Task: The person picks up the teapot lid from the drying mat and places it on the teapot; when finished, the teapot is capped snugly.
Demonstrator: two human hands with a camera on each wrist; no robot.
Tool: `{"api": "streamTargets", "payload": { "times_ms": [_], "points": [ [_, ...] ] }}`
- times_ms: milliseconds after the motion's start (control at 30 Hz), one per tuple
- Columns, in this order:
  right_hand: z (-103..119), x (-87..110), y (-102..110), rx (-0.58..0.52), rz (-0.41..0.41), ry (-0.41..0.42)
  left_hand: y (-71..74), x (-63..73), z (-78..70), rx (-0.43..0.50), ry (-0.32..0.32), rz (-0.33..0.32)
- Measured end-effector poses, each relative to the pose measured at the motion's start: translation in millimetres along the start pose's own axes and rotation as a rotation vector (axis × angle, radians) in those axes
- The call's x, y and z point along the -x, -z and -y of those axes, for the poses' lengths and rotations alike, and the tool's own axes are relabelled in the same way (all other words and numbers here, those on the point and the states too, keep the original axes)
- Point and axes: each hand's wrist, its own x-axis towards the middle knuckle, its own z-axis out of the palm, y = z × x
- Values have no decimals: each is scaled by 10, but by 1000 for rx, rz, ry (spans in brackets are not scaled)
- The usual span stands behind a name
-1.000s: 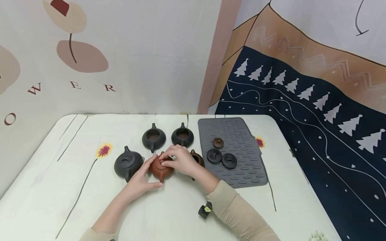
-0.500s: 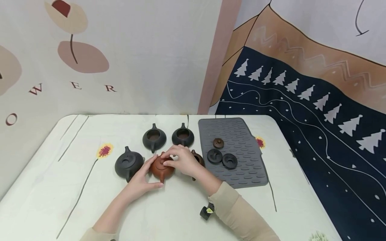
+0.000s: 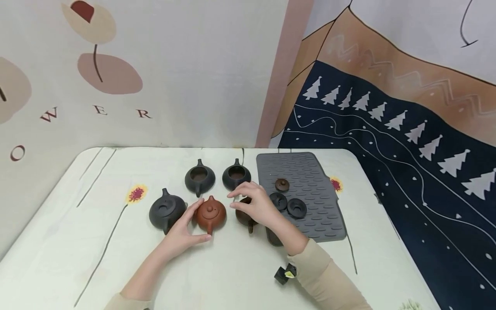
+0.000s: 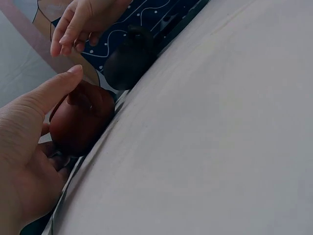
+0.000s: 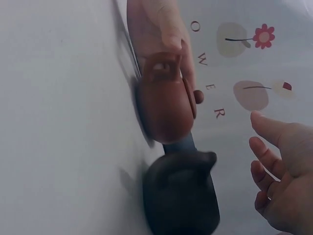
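Left hand (image 3: 180,234) curves round the side of a lidded red teapot (image 3: 210,214) standing on the tabletop (image 3: 217,275), thumb by its handle. Released, the right hand (image 3: 258,204) hovers with loosely bent fingers above a brown teapot (image 3: 243,218) just beside it. A lidded black teapot (image 3: 166,211) stands left; two open-topped dark pots (image 3: 199,181) stand behind. Rightward, a grey mat (image 3: 325,224) bears one brown lid (image 3: 282,185) and two black lids (image 3: 296,208).
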Motion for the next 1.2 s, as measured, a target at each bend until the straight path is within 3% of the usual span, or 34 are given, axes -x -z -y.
{"api": "streamTargets", "payload": {
  "times_ms": [267,500,767,1033,1200],
  "points": [
    [-144,171,263,-47,-44,-13,-14,-4,-100,47,-67,-18],
    [-313,309,456,17,-105,-56,-35,13,-256,61,-104,-21],
    [-493,419,668,19,-149,-92,-59,51,-443,65,-160,-30],
    [-650,482,842,49,-158,-177,-180,4,-565,146,-186,-8],
    [-742,478,921,76,-145,-185,-281,-28,-644,165,-183,24]
  ]
}}
